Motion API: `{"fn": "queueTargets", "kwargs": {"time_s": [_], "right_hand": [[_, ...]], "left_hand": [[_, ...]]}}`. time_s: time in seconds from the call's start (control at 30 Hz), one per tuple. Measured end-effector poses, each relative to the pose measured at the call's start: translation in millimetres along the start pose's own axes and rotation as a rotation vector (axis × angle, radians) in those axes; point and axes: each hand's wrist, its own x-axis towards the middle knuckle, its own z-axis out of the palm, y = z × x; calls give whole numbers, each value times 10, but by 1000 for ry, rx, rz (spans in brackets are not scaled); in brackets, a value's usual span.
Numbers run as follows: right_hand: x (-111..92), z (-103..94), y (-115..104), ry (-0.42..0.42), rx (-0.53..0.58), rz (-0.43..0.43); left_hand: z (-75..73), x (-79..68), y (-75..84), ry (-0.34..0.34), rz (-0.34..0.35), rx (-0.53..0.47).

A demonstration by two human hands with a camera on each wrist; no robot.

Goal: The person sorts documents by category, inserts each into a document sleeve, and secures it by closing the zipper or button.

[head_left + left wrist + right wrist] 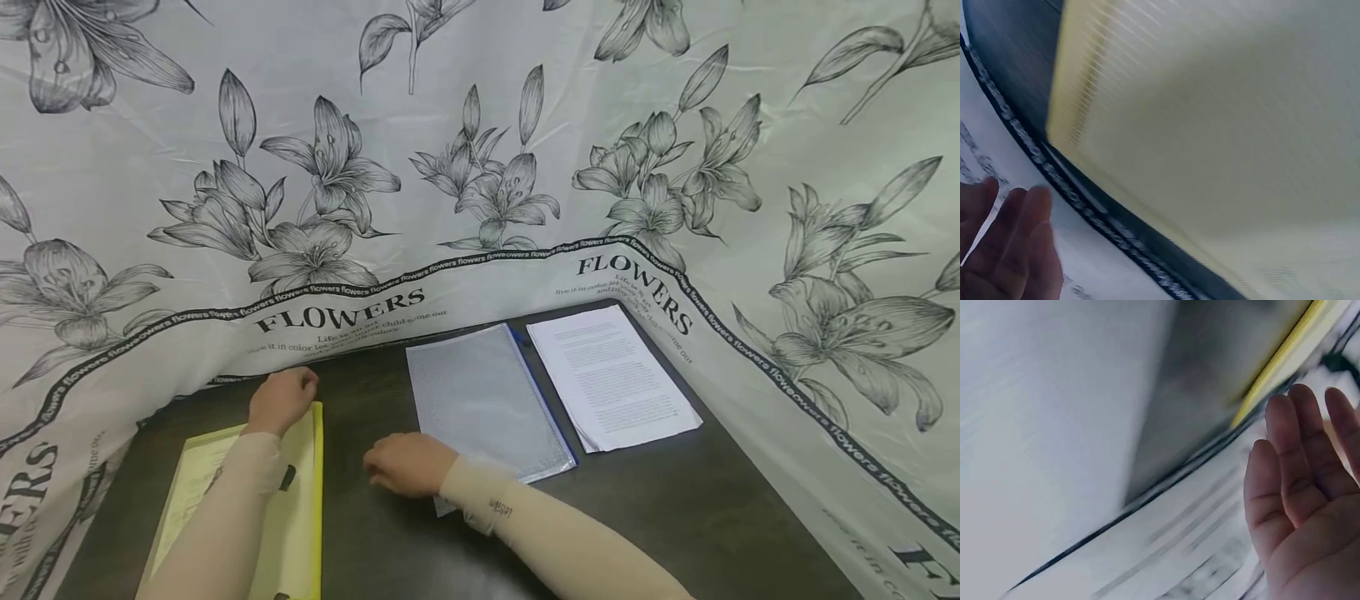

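Note:
Over the upper end of a yellow folder is my left hand, its fingers loosely bent and holding nothing. The folder lies at the left of the dark table, partly hidden under the left forearm, with a pale yellow sheet and a black clip showing. My right hand hovers by the lower left of a translucent mesh zip pouch with a blue zip edge. In the right wrist view the right hand's fingers are extended and relaxed, with nothing in them. The right wrist overlaps the pouch's lower corner.
To the right of the pouch lies a stack of printed paper. The dark table is bordered at the back and sides by a white flower-print cloth hanging down to its edges.

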Motion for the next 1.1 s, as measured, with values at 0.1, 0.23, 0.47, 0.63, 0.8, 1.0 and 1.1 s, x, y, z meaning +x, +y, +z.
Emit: {"fn": "queueTargets", "kwargs": {"time_s": [0.1,0.23,0.47,0.63,0.8,1.0,1.1], "right_hand": [[-236,-62,414,31,106,147],[-598,-161,1047,112,296,394],[-1384,-204,2093,296,481,844],[-1884,-202,2573,325,439,1093],[-2186,-172,2789,278,271,1251],[-2369,-59,2897,220,175,1295],[-2434,25,2931,179,201,1311]], "left_hand": [[8,17,163,11,14,22],[28,80,448,12,47,47],[173,167,1132,22,162,42],[393,234,1733,33,237,44],[651,318,2300,-44,234,37],[1041,405,2853,-161,165,88],[1264,415,3085,-222,130,104]]}}
